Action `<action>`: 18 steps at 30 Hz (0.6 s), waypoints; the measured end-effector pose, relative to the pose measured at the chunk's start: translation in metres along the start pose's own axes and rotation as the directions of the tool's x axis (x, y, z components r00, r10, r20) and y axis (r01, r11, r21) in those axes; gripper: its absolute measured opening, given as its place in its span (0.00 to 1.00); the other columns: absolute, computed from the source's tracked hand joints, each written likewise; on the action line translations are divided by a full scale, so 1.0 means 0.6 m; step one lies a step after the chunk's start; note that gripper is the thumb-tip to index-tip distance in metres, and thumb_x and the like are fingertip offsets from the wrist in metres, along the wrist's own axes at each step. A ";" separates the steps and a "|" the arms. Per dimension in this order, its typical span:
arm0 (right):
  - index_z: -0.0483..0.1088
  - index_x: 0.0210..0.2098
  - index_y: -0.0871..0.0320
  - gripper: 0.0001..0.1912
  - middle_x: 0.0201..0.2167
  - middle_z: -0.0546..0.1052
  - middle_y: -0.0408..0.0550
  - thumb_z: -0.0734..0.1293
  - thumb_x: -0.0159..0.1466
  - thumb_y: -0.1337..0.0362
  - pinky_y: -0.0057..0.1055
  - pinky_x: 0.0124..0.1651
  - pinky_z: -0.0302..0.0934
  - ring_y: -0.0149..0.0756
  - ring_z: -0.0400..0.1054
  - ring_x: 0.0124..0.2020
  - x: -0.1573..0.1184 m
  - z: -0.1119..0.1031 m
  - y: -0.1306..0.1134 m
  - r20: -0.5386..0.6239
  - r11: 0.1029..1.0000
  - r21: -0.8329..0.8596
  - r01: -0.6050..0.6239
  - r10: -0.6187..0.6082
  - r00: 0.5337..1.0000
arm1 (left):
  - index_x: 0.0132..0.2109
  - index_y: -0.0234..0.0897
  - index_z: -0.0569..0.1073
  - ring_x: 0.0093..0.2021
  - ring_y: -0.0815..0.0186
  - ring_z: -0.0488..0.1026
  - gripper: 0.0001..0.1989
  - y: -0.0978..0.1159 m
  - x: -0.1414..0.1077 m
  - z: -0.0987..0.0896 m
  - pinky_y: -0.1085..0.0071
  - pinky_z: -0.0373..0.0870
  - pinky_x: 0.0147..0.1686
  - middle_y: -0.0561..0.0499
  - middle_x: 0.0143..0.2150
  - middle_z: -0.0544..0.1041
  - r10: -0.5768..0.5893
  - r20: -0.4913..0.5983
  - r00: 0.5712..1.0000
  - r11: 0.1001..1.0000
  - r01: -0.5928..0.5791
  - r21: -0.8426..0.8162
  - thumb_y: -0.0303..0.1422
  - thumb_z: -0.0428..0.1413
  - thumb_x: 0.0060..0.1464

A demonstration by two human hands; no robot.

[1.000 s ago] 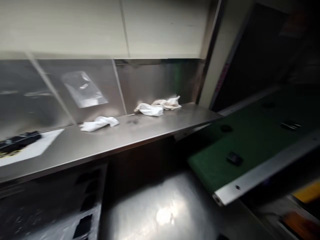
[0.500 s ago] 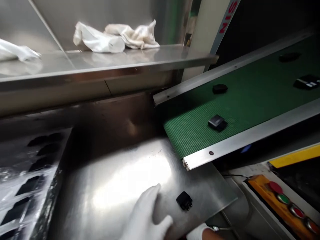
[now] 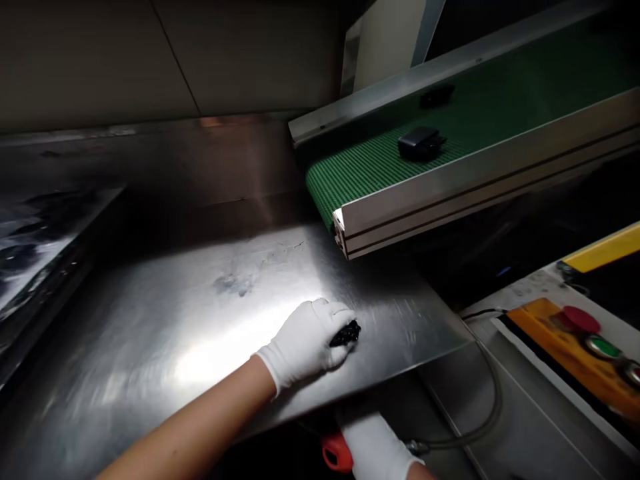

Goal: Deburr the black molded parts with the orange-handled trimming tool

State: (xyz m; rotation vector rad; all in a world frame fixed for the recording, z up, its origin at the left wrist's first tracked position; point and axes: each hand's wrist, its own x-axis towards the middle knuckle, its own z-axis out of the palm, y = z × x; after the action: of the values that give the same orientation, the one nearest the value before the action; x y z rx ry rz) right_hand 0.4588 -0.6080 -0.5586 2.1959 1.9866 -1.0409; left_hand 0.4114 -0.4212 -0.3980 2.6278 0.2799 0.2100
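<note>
The gloved left hand [image 3: 310, 340], its grip closed around a black plastic part [image 3: 346, 333], is over the steel table [image 3: 200, 307], near the front edge. The gloved right hand [image 3: 375, 443] lies lower, beyond that edge, beside a red plastic piece [image 3: 338, 453] and a hose [image 3: 463, 441]; its fingers are obscured, so its grip cannot be determined. Upper right: a pronged black adapter [image 3: 419, 143] on the green conveyor belt [image 3: 360, 177]; right: an orange control box [image 3: 550, 337].

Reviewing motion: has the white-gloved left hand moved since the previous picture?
Yes: the left hand moved rightward, toward the end of the metal-framed green conveyor.
</note>
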 end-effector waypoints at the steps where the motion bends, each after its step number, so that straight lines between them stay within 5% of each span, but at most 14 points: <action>1: 0.72 0.48 0.61 0.19 0.43 0.77 0.59 0.63 0.57 0.67 0.45 0.53 0.60 0.52 0.70 0.45 -0.011 0.001 -0.002 0.005 0.998 -0.055 0.002 -0.002 1.000 | 0.36 0.38 0.72 0.34 0.64 0.68 0.05 0.012 -0.006 0.000 0.68 0.63 0.36 0.50 0.34 0.73 -0.020 -0.026 0.999 0.999 0.019 -0.031 0.31 0.58 0.50; 5: 0.71 0.51 0.63 0.22 0.40 0.78 0.61 0.62 0.57 0.70 0.52 0.56 0.58 0.54 0.73 0.42 -0.061 0.004 -0.004 0.040 0.974 -0.218 0.066 -0.058 0.997 | 0.43 0.40 0.74 0.39 0.63 0.71 0.13 0.090 -0.069 0.012 0.68 0.67 0.40 0.48 0.39 0.75 -0.282 -0.215 0.935 0.899 0.179 -0.399 0.28 0.58 0.47; 7: 0.69 0.54 0.63 0.25 0.41 0.78 0.61 0.59 0.58 0.73 0.51 0.54 0.60 0.53 0.73 0.42 -0.089 0.011 0.004 0.027 0.969 -0.233 0.085 -0.081 0.996 | 0.44 0.39 0.72 0.39 0.62 0.72 0.13 0.132 -0.126 0.038 0.68 0.70 0.37 0.48 0.40 0.74 -0.487 -0.177 0.855 0.655 0.224 -0.722 0.29 0.58 0.48; 9: 0.68 0.55 0.65 0.28 0.41 0.78 0.62 0.61 0.55 0.74 0.48 0.48 0.65 0.55 0.73 0.41 -0.119 0.022 0.019 0.011 0.961 -0.260 0.096 -0.096 0.995 | 0.42 0.39 0.71 0.39 0.60 0.74 0.11 0.163 -0.192 0.083 0.68 0.71 0.33 0.49 0.38 0.73 -0.614 -0.026 0.789 0.244 0.158 -0.957 0.30 0.59 0.49; 11: 0.67 0.57 0.66 0.32 0.41 0.77 0.63 0.63 0.51 0.75 0.48 0.45 0.65 0.56 0.72 0.40 -0.152 0.035 0.036 -0.021 0.947 -0.300 0.115 -0.127 0.992 | 0.42 0.39 0.70 0.42 0.60 0.74 0.12 0.177 -0.258 0.142 0.70 0.71 0.33 0.50 0.38 0.72 -0.696 0.090 0.712 -0.120 0.008 -0.993 0.30 0.60 0.50; 13: 0.65 0.58 0.65 0.36 0.42 0.77 0.62 0.62 0.49 0.76 0.47 0.47 0.64 0.55 0.72 0.41 -0.184 0.046 0.052 -0.044 0.934 -0.327 0.143 -0.167 0.985 | 0.43 0.39 0.70 0.40 0.65 0.73 0.13 0.176 -0.314 0.208 0.75 0.70 0.33 0.50 0.39 0.71 -0.796 0.174 0.580 -0.321 -0.161 -0.933 0.29 0.61 0.50; 15: 0.63 0.60 0.63 0.38 0.43 0.76 0.61 0.60 0.49 0.78 0.48 0.51 0.61 0.52 0.70 0.44 -0.211 0.050 0.062 -0.035 0.923 -0.341 0.177 -0.201 0.979 | 0.44 0.38 0.70 0.35 0.69 0.72 0.12 0.166 -0.357 0.271 0.79 0.67 0.29 0.50 0.38 0.71 -0.850 0.248 0.464 -0.423 -0.323 -0.846 0.33 0.62 0.52; 18: 0.60 0.62 0.63 0.40 0.45 0.75 0.60 0.58 0.49 0.80 0.50 0.55 0.57 0.50 0.69 0.46 -0.237 0.047 0.062 0.024 0.910 -0.347 0.225 -0.231 0.973 | 0.42 0.36 0.71 0.31 0.71 0.70 0.15 0.149 -0.393 0.346 0.80 0.64 0.25 0.50 0.36 0.71 -0.859 0.318 0.402 -0.489 -0.455 -0.744 0.41 0.61 0.52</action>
State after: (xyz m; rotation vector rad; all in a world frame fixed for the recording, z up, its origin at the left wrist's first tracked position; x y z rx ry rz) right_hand 0.4816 -0.7532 -0.5297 1.8313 2.2683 -0.6167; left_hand 0.2386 -0.6472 -0.5585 0.0327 0.8755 0.8930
